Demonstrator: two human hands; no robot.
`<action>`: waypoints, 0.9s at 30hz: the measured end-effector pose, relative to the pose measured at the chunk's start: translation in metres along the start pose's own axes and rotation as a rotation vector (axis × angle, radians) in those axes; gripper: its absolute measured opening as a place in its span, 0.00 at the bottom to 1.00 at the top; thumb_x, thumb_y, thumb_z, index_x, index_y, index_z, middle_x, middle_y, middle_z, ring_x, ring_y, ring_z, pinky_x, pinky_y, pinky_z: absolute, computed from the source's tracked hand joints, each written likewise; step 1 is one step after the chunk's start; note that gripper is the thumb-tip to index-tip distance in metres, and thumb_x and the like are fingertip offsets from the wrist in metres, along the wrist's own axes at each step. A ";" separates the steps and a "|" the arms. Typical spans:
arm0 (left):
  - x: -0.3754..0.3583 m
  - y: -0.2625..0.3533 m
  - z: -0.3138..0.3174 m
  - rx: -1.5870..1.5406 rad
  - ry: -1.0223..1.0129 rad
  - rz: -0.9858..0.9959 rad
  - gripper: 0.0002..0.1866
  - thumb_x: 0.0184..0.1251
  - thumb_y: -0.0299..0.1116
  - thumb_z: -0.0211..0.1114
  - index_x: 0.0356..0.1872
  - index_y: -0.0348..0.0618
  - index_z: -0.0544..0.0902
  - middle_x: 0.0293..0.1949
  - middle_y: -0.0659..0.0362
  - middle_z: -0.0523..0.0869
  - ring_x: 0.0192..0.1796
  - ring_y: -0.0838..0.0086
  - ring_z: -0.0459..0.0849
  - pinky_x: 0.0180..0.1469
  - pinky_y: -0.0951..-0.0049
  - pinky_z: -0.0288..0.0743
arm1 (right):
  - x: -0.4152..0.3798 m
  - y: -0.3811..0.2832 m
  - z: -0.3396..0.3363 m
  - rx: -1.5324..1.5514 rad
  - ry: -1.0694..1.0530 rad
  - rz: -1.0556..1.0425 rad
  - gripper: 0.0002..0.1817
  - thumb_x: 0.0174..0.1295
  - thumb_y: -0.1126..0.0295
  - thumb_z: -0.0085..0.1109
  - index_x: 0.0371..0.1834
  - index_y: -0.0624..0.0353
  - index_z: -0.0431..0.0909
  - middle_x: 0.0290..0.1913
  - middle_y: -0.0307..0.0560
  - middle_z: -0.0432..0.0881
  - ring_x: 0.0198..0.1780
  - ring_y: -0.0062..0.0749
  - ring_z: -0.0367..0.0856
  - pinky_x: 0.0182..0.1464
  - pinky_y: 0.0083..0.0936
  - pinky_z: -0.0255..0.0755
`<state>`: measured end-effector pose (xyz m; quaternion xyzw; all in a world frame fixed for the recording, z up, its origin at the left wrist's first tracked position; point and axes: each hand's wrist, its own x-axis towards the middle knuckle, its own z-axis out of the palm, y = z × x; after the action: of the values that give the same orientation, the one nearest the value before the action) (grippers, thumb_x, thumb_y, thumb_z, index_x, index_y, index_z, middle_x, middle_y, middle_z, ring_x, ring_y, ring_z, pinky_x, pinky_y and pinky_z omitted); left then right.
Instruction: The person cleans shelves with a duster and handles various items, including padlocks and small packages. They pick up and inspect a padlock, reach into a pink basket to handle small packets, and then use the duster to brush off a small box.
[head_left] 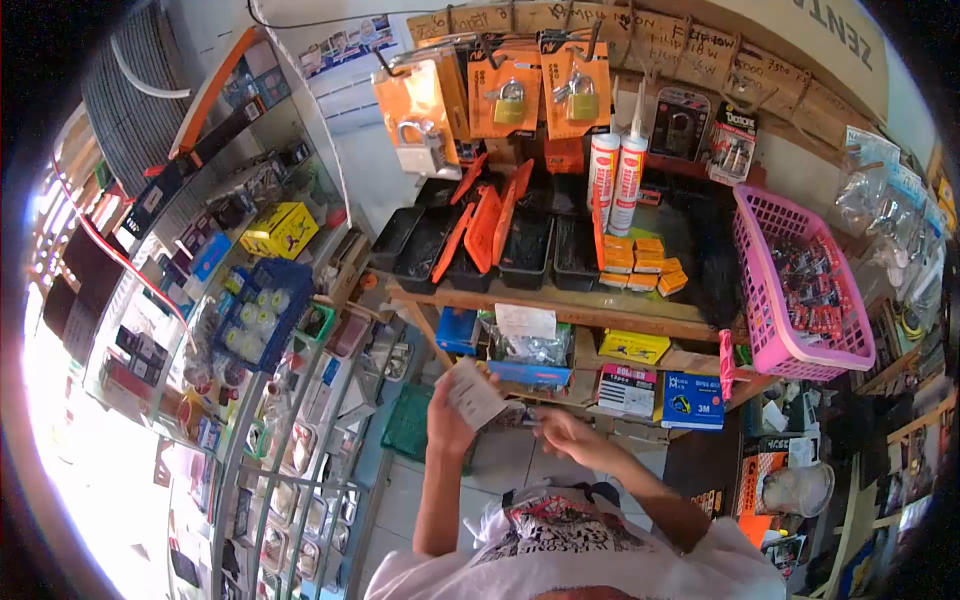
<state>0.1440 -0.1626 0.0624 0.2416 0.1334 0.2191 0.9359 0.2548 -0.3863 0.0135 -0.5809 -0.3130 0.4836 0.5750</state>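
My left hand [449,428] grips a white card [476,396] with lines of small dark print, held up in front of my chest. To its right, my right hand [566,434] is closed, with thumb and fingers pinched together pointing toward the card. A small, thin, dark-and-silver thing shows at its fingertips; I cannot tell what it is. Behind the hands stands a wooden shelf unit [440,295]. On its lower level, a slip of paper [525,321] lies over clear plastic packets in a blue box [530,374].
A pink basket [755,290] of red packets sits at the shelf's right. Black bins [525,250], sealant tubes [626,180] and small orange boxes [633,262] line the top. Packaged padlocks [578,98] hang above. A glass display case [235,470] stands left; a green crate [402,425] is on the floor.
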 end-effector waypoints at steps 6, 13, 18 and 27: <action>0.027 0.035 0.092 0.382 -0.358 0.001 0.25 0.78 0.47 0.51 0.65 0.38 0.72 0.56 0.48 0.82 0.52 0.62 0.85 0.53 0.61 0.82 | 0.040 -0.145 0.013 -0.353 0.065 -0.388 0.17 0.74 0.59 0.56 0.55 0.61 0.75 0.34 0.37 0.81 0.32 0.16 0.77 0.31 0.17 0.69; 0.017 0.102 0.234 0.730 -0.501 0.435 0.27 0.76 0.50 0.54 0.62 0.37 0.72 0.53 0.49 0.82 0.50 0.68 0.85 0.49 0.67 0.82 | 0.056 -0.261 0.009 -0.311 0.159 -0.749 0.13 0.72 0.64 0.59 0.48 0.65 0.78 0.31 0.38 0.83 0.28 0.14 0.76 0.29 0.18 0.68; 0.030 0.116 0.265 0.729 -0.735 0.591 0.30 0.77 0.49 0.55 0.68 0.35 0.66 0.56 0.48 0.81 0.54 0.70 0.82 0.57 0.70 0.74 | 0.053 -0.327 0.000 0.034 0.011 -0.805 0.12 0.75 0.63 0.53 0.47 0.62 0.77 0.26 0.34 0.76 0.26 0.13 0.71 0.27 0.16 0.65; 0.020 0.111 0.303 0.811 -0.598 0.672 0.25 0.72 0.38 0.66 0.61 0.35 0.68 0.49 0.54 0.85 0.46 0.78 0.84 0.47 0.77 0.80 | 0.083 -0.334 0.001 0.637 -1.020 -0.371 0.17 0.72 0.54 0.42 0.43 0.53 0.76 0.20 0.34 0.64 0.23 0.28 0.65 0.31 0.28 0.61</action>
<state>0.2308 -0.1846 0.3729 0.6591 -0.1462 0.3571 0.6455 0.3466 -0.2616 0.3211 -0.0135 -0.4841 0.6616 0.5725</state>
